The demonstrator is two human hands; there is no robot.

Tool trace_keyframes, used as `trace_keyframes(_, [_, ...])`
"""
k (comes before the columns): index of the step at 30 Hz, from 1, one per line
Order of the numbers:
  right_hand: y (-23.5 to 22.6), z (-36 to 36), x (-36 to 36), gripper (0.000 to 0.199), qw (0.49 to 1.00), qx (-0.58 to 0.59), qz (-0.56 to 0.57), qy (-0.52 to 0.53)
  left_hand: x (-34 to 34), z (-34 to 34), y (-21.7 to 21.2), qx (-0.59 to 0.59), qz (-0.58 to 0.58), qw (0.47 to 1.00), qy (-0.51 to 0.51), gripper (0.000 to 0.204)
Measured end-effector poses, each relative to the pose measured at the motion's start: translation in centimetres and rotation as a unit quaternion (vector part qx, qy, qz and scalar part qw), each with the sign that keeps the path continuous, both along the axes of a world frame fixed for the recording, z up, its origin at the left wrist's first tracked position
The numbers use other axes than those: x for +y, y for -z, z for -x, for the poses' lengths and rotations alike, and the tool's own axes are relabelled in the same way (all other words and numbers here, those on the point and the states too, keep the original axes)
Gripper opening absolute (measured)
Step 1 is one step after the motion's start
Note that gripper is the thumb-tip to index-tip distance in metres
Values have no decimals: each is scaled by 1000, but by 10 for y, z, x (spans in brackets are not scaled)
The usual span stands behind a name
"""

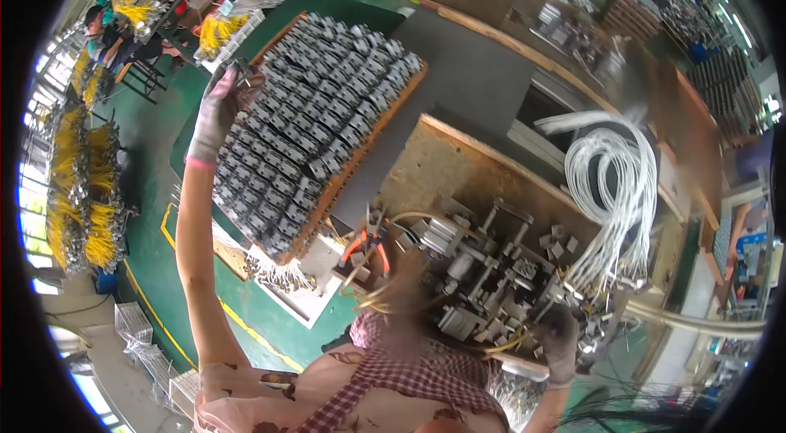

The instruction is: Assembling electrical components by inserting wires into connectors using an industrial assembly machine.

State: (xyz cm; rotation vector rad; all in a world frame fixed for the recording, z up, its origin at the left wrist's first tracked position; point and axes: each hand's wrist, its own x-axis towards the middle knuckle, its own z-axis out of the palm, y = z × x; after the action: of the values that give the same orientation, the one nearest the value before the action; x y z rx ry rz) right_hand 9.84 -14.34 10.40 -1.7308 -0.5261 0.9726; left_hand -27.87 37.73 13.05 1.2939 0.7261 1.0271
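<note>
My left hand (216,115), in a pale glove with a pink cuff, is stretched far out to the upper left edge of a wooden board (358,164). Its fingers are closed on a small grey metal part (243,74), whose exact kind I cannot make out. Dense rows of grey metal parts (286,118) cover that board. My gloved right hand (560,345) is low on the right, beside loose small metal pieces (512,327) and a metal fixture (491,273). Its fingers are dark and blurred, so their grip is unclear.
Orange-handled pliers (368,241) lie left of the fixture. A coil of white cables (610,175) rests on the bench's right side. A white tray (315,310) with white wires stands below the board. Yellow cable bundles (86,196) hang at far left, where another person (110,40) sits.
</note>
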Motion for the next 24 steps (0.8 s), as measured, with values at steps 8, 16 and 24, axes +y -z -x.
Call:
trace_keyframes(8, [-8,26,49,46,988,-90,-114,-59,-257,-154,50,59,55,942,326,73])
trace_keyframes(16, [13,19,37,52,969,-176,-166,-52,-328,-233,88,43,15,883,467,103])
trace_keyframes(24, [34,16,39,49,942,-274,-184,-54,-327,-218,77,196,-276,841,421,90])
